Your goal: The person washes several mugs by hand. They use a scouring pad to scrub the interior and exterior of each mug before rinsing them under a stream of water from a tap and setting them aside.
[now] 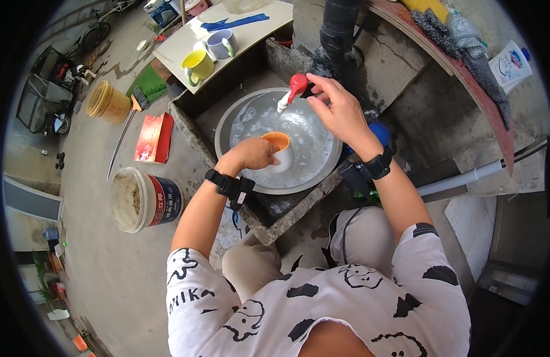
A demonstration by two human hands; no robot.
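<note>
My left hand (257, 152) grips a white mug (280, 163) with an orange inside (276, 140), some fingers inside its rim. The mug is over a round metal basin (223, 129) holding soapy water (308, 154). Above the basin is a tap with a red handle (298, 85) and a white spout (283, 103). My right hand (335, 105) is just right of that handle, fingers apart and nothing held; whether a fingertip touches it, I cannot tell. Both wrists wear black straps with small devices.
The basin sits in a concrete sink (192, 129). A yellow mug (199, 64) and a lavender mug (222, 43) stand on a pale board (252, 33) beside a blue strip (235, 21). Buckets (127, 201), a red box (153, 138) and a brush (139, 99) are left; a black pipe (339, 31) rises behind.
</note>
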